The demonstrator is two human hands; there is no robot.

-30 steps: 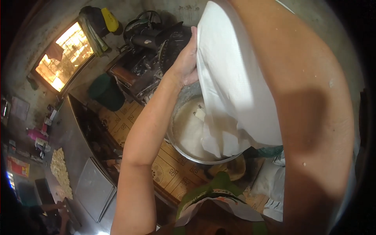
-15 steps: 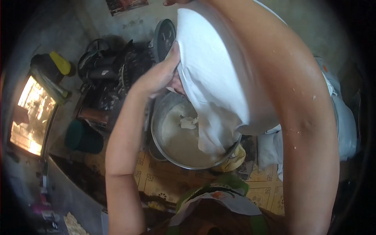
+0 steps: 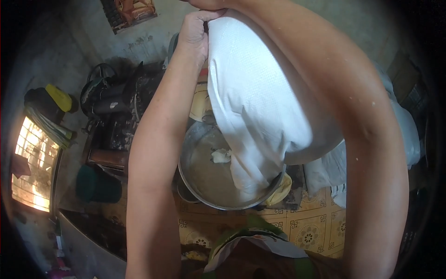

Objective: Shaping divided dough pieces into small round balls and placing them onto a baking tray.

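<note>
A large white woven sack (image 3: 260, 88) hangs tilted, its lower end draped inside a wide round metal pan (image 3: 186, 181). At the sack's raised corner my left hand (image 3: 195, 35) is closed on the fabric. Beside it, my right hand (image 3: 209, 3) grips the same raised end, partly cut off by the picture's upper edge; its arm passes over the sack's right side. Pale beige material (image 3: 209, 172) covers the bottom of the pan, and a whitish clump (image 3: 220, 156) lies on it. The sack's mouth is hidden in its folds.
A dark machine (image 3: 116, 97) stands at the left, with a dark green bucket (image 3: 98, 183) below it. Yellow cloth or plastic (image 3: 280, 189) touches the pan's right side. Pale sacks (image 3: 325, 172) lie at the right on the patterned floor (image 3: 306, 235). A bright window (image 3: 37, 158) is far left.
My left hand has moved up from the sack's left side to its top corner, close to my right hand. The sack is drawn higher, its lower end still in the pan.
</note>
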